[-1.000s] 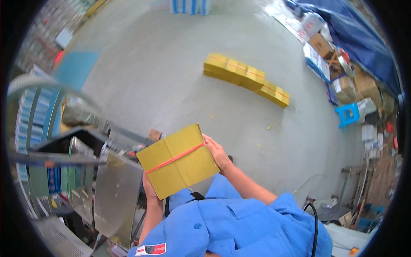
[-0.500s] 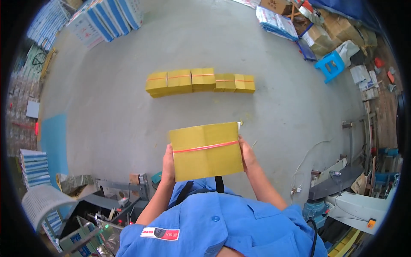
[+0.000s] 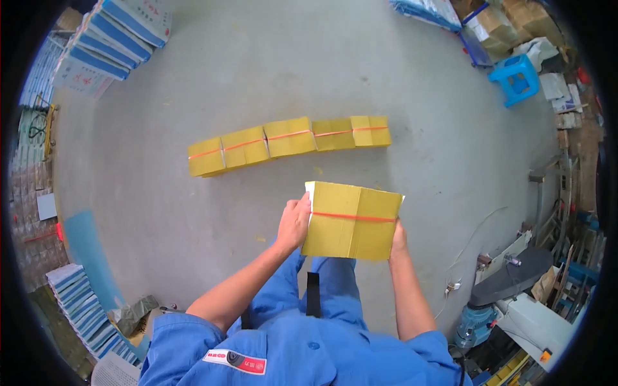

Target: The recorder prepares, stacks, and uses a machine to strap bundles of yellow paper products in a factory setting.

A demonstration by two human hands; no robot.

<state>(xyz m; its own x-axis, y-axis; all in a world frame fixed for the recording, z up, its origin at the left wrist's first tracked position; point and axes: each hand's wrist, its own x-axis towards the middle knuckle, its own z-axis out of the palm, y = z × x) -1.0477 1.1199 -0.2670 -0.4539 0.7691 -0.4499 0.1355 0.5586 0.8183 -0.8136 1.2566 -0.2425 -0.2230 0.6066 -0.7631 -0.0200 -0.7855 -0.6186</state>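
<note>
Between my two hands is a bundle of yellow cardboard (image 3: pixel 351 237), bound across the middle by a red strap, with a fold line down its face. My left hand (image 3: pixel 295 222) grips its left edge, where a white side shows. At the right edge my right hand (image 3: pixel 398 241) holds it, its fingers partly hidden behind the cardboard. Beyond the bundle, a row of several similar strapped yellow bundles (image 3: pixel 290 137) lies on the grey floor, set side by side in a slightly slanting line and apart from my hands.
Stacks of blue-and-white packs (image 3: pixel 119 38) stand at the far left, another stack (image 3: pixel 80 302) at the near left. A blue plastic stool (image 3: pixel 517 80) sits at the far right near cardboard boxes (image 3: pixel 492 29). Machinery with a blue motor (image 3: pixel 475 325) is at the near right, with a cable (image 3: pixel 476 228) on the floor.
The held bundle has moved to the right and tilted the other way. My left hand has come up along its edge. The whole view has turned, so the row now slants.
</note>
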